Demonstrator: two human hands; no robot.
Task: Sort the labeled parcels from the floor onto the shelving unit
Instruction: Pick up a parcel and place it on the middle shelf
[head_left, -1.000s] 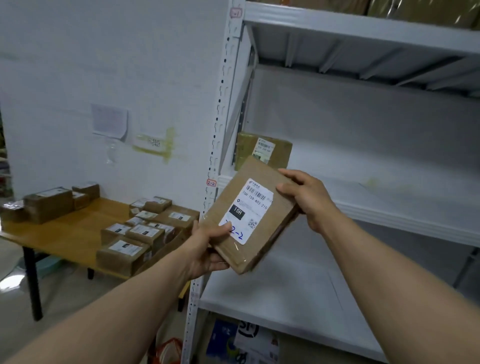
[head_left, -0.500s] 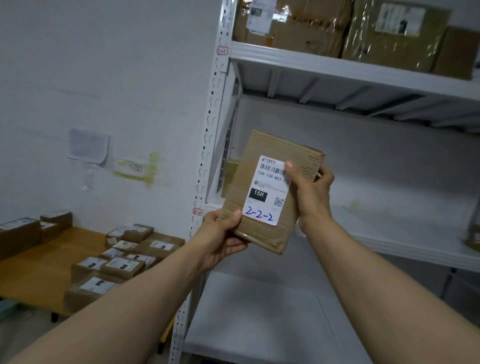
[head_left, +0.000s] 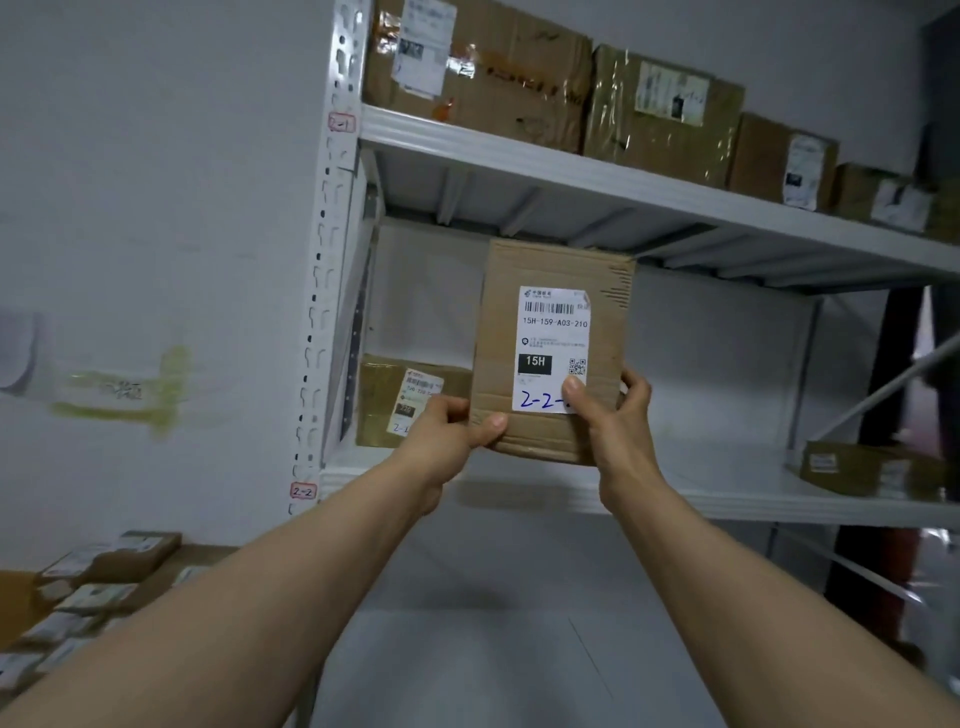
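Parcel now raised upright in front of the 2-2 shelf, left hand and right hand clamped on its lower corners, thumbs on the front.

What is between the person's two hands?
A brown parcel with a white label, held upright between the left hand and right hand, in the head view.

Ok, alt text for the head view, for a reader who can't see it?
A left hand and right hand hold a cardboard parcel upright before the middle shelf of a shelving unit, its label handwritten 2-2. A second parcel sits on that shelf at left; larger boxes line the shelf above.
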